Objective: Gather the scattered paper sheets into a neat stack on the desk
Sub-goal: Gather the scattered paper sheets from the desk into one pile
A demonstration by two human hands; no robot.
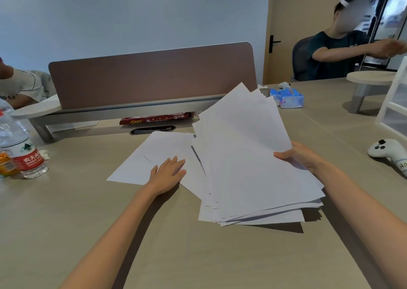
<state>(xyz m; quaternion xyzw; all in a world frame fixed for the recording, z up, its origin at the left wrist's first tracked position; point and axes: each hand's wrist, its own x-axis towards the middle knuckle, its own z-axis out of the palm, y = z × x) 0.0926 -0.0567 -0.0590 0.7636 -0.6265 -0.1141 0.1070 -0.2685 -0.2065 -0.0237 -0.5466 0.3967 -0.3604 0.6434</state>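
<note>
Fingers of the left hand lie flat on loose sheets; the right hand pinches the pile. Best to slide sheets slowly under it, edges lined up.

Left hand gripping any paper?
No: left hand lies flat, fingers straight, on loose white paper sheets; right hand grips the fanned white paper stack.

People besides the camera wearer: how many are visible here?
2. A person in a white shirt is at the far left edge, mostly cut off; a person in a dark shirt sits at back right.
</note>
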